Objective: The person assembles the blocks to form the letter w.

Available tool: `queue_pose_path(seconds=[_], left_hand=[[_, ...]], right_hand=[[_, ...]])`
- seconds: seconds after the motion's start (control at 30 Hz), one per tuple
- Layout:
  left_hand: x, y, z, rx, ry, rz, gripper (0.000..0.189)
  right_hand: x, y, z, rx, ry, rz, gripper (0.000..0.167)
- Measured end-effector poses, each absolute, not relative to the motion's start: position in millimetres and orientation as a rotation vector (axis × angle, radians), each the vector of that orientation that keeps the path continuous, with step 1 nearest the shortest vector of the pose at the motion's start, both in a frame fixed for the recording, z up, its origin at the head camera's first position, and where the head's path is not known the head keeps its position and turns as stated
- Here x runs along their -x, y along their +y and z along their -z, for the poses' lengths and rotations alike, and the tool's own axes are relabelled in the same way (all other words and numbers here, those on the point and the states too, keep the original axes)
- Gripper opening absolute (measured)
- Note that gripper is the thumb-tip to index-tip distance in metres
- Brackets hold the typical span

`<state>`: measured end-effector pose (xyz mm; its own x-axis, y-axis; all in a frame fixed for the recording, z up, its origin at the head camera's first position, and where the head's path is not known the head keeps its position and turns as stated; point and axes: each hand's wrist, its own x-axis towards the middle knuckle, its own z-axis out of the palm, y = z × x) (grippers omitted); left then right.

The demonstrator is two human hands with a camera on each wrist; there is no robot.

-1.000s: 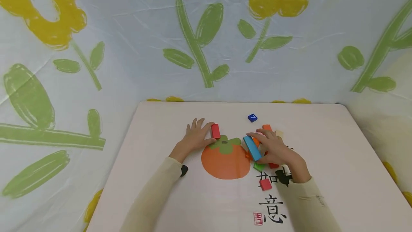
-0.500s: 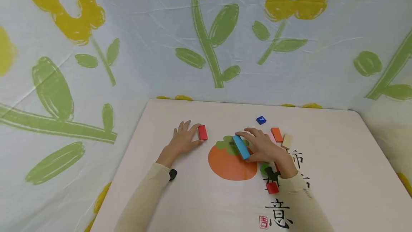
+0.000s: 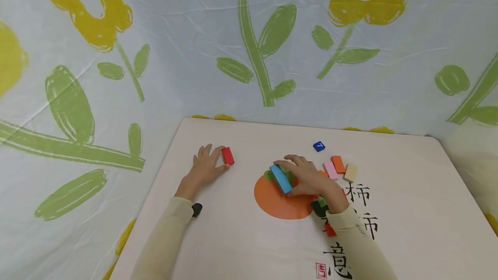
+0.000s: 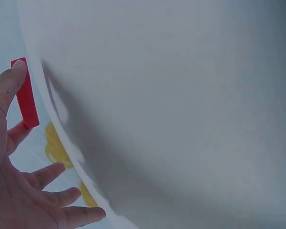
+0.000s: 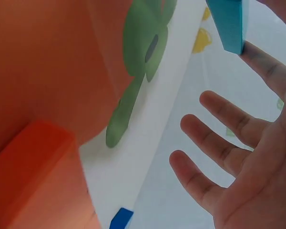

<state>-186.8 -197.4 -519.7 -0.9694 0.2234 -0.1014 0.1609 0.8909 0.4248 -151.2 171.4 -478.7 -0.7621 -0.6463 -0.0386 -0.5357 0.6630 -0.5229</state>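
L hand (image 3: pixel 205 167) pinching red block (image 3: pixel 227 155), R hand (image 3: pixel 307 179) w/ blue block (image 3: pixel 281 178)

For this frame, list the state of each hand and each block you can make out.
left hand: fingers spread, thumb and forefinger holding the red block
red block: on edge on the table
right hand: holding the light blue block
light blue block: over the printed orange fruit
dark blue block: lying alone, untouched
orange, pink, beige blocks: lying flat side by side
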Motion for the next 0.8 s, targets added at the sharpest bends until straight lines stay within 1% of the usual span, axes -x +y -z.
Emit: queue_pose_path(seconds=[0.33, 0.8], left_hand=[[196.3, -213.3, 526.2, -0.231, 2.86, -0.629, 0.073], [196.6, -211.9, 526.3, -0.2, 2.862, -0.56, 0.074]], right_hand=[[157.5, 151.0, 478.9, 0.965, 2.649, 0.705, 0.088], [167.2, 104.9, 475.4, 0.99, 2.634, 0.619, 0.088]])
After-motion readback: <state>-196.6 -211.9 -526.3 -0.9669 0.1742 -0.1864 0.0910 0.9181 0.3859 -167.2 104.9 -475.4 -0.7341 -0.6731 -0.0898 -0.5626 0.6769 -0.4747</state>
